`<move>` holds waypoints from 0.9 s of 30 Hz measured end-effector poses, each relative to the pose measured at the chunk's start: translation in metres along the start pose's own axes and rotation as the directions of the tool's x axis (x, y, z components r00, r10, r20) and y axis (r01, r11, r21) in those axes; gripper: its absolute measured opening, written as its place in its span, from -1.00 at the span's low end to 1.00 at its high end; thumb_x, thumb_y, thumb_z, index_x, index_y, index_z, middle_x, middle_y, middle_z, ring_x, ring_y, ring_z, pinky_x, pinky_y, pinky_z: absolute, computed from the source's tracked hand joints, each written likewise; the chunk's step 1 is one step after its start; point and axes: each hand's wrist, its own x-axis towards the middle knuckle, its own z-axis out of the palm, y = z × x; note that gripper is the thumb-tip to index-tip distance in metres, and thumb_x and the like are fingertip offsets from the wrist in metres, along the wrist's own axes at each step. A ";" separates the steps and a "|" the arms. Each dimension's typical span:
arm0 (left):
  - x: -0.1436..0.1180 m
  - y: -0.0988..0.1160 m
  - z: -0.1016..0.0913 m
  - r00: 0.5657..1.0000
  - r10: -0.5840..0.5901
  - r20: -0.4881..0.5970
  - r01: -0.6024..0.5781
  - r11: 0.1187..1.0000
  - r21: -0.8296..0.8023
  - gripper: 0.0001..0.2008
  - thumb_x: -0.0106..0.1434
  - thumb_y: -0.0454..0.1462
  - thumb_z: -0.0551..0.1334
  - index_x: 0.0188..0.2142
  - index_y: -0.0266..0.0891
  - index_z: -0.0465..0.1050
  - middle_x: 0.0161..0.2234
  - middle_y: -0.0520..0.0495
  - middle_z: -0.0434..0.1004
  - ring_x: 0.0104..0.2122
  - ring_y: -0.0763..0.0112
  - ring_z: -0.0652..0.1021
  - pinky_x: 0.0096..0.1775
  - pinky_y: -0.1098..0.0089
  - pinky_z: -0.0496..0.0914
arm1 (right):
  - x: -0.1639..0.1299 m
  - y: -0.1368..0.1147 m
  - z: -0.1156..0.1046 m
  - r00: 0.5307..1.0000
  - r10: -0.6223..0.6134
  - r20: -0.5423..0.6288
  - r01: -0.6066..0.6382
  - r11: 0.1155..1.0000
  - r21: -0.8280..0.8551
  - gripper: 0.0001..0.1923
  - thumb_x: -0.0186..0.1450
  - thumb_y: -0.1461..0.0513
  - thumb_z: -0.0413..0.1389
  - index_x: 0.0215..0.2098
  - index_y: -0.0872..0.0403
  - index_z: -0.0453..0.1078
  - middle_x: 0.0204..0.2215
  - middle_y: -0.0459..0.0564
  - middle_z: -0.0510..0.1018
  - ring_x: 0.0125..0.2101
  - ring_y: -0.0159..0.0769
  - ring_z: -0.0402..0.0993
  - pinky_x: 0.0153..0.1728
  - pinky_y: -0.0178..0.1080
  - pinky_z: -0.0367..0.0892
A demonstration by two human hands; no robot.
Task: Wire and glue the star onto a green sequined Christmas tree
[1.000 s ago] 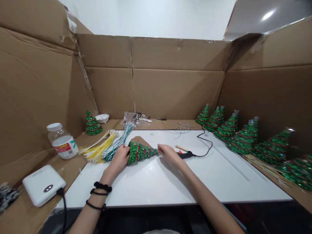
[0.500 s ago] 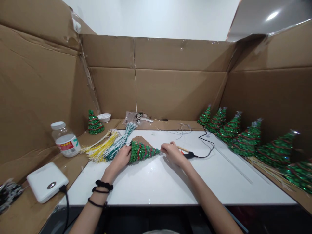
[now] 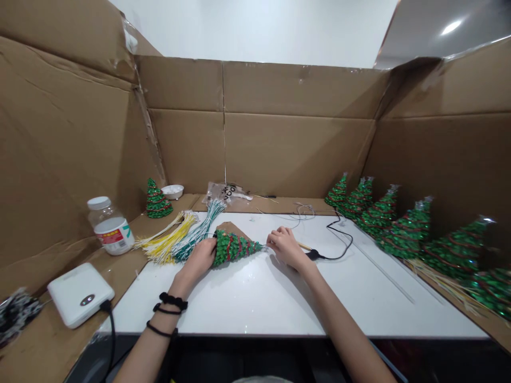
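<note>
Left hand [image 3: 200,258]: fingers curled closed about the wide base of the small green tree [image 3: 233,248], wrist banded in black. Right hand [image 3: 284,246]: fingertips pinched together at the tree's tip, forearm extended.

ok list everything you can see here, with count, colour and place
held tree: 1, green with red bands, lying on its side mid table
row of trees: about 7, green and red, along the right edge
small tree: 1, green and red, upright at back left
wires: 2 bundles, yellow and green-white, left of the held tree
jar: 1, clear with white lid, far left
white box: 1, white with black cable, front left
dish: 1, white, beside the small tree
tool: 1, black with black cord, right of the hands
table: 1, white
cardboard walls: brown, around the table
left hand: grips the tree's base
right hand: at the tree's tip
</note>
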 end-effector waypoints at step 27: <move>0.001 0.005 -0.003 0.988 -0.052 0.144 0.019 0.975 0.220 -0.79 0.21 -0.44 0.08 -0.42 -0.27 0.48 -0.34 -0.27 0.61 -0.28 0.14 0.59 -0.29 0.37 0.28 | 0.011 -0.029 0.022 0.981 0.193 0.031 -0.196 0.976 0.091 -0.76 0.39 0.24 -0.03 -0.36 0.09 0.43 -0.35 0.05 0.55 -0.25 -0.23 0.36 -0.22 -0.26 0.05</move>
